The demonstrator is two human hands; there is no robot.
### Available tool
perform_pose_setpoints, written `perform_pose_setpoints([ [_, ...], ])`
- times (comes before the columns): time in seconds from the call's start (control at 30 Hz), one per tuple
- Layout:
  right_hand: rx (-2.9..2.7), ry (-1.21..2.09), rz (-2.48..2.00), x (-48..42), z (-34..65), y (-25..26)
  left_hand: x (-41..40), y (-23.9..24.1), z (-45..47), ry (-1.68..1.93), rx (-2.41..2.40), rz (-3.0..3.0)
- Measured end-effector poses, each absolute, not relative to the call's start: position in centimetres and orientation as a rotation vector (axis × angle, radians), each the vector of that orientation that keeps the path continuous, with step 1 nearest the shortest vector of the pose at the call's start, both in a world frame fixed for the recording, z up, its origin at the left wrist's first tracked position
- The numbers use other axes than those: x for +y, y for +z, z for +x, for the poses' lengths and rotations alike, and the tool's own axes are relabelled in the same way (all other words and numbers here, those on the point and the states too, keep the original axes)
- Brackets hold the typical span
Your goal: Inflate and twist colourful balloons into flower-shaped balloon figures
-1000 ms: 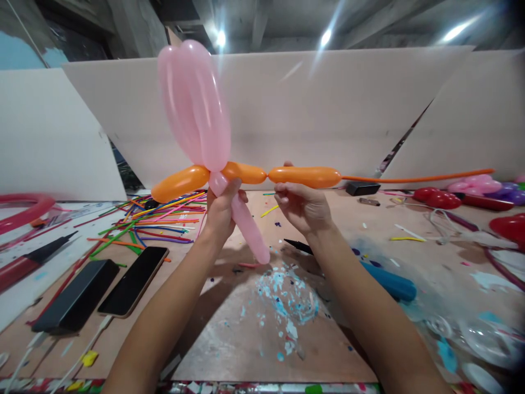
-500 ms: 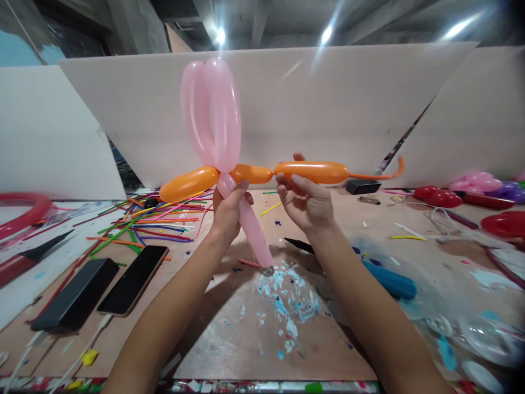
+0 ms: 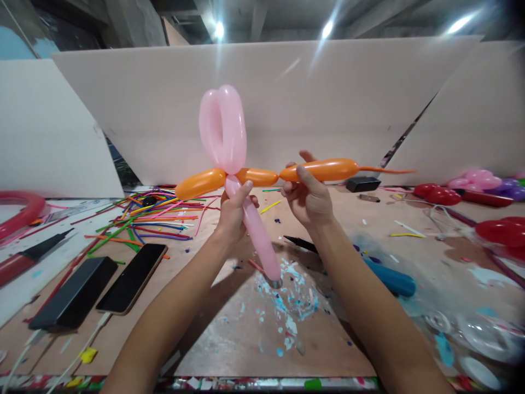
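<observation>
My left hand [image 3: 233,210] is closed around the joint where a pink twisted balloon [image 3: 223,128] crosses an orange balloon [image 3: 200,183]. The pink one forms a double loop standing upright, and its long tail [image 3: 258,232] hangs down toward the table. My right hand [image 3: 307,197] pinches the right orange segment [image 3: 324,169] near its twist, thumb on top. A thin uninflated orange end [image 3: 385,171] trails to the right.
Two dark phones [image 3: 131,279] lie at the left on the wooden table [image 3: 246,339]. Behind them are several loose uninflated balloons [image 3: 156,221]. A blue pump [image 3: 389,279] lies under my right forearm. Red and pink balloons [image 3: 447,194] sit at the right, white boards [image 3: 328,104] behind.
The pink loops have moved lower and to the right, appearing smaller. The orange tail has shortened and straightened. Both hands shifted slightly right and kept their hold.
</observation>
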State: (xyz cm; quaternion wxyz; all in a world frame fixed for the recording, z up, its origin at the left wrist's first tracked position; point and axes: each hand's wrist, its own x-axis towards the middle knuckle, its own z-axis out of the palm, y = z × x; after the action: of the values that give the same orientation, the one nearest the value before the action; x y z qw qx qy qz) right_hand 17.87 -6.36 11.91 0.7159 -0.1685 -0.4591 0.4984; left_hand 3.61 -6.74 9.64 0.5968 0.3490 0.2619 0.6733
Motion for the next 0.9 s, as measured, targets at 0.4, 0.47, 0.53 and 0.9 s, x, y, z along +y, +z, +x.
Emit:
perform_pose_setpoints([
  [0.4,-1.502,0.283,-0.694,-5.6,17.8,9.8,-6.6,8.8,3.8,1.574,0.683,1.12],
  [0.47,-1.638,0.225,-0.698,-5.9,17.8,10.1,-6.5,8.7,3.7,1.538,0.684,1.202],
  [0.53,-1.807,0.154,-0.699,-6.1,17.9,10.5,-6.3,9.0,3.1,1.511,0.63,1.258],
  [0.9,-2.019,-0.165,-1.028,-6.6,17.3,10.0,-6.2,11.5,-0.9,1.408,0.588,1.69],
])
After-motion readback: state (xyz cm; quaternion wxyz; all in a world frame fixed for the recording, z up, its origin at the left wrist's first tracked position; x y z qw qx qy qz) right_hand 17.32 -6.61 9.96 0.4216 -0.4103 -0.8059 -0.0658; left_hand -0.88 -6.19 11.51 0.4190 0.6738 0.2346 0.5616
